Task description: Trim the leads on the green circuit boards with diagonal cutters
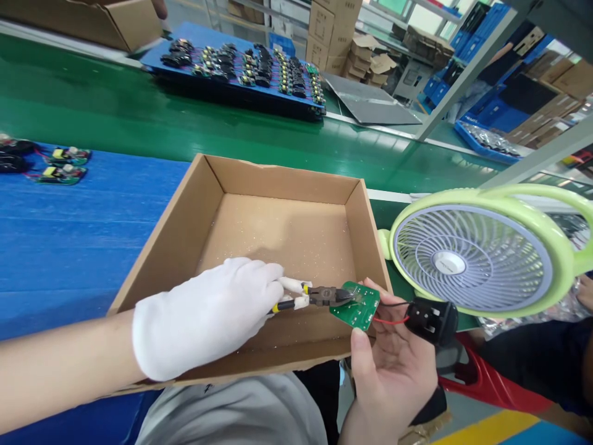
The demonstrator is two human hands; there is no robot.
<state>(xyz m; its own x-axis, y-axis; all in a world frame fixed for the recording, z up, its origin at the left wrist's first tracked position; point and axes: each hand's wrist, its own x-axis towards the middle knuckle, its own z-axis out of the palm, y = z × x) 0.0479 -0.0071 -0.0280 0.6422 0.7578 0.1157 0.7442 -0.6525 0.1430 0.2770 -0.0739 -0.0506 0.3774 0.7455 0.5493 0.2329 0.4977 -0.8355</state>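
My left hand (208, 309), in a white glove, is closed round the handles of diagonal cutters (328, 296). Tape wraps parts of the yellow-and-black handles. The jaws touch the solder side of a green circuit board (364, 312). Its edge is pinched between the thumb and fingers of my bare right hand (393, 371). Red and black wires link the board to a black plastic part (433, 321) with metal contacts, lying by my right fingers. Below both hands is an open cardboard box (282, 182), with small bright specks on its bottom.
A green fan (472, 253) stands right of the box. Wired boards (65, 164) lie on the blue surface (92, 228) at left. Beyond the green belt (115, 105), a blue tray (194, 34) bears rows of boards. A red stool (495, 383) and part of another person are at right.
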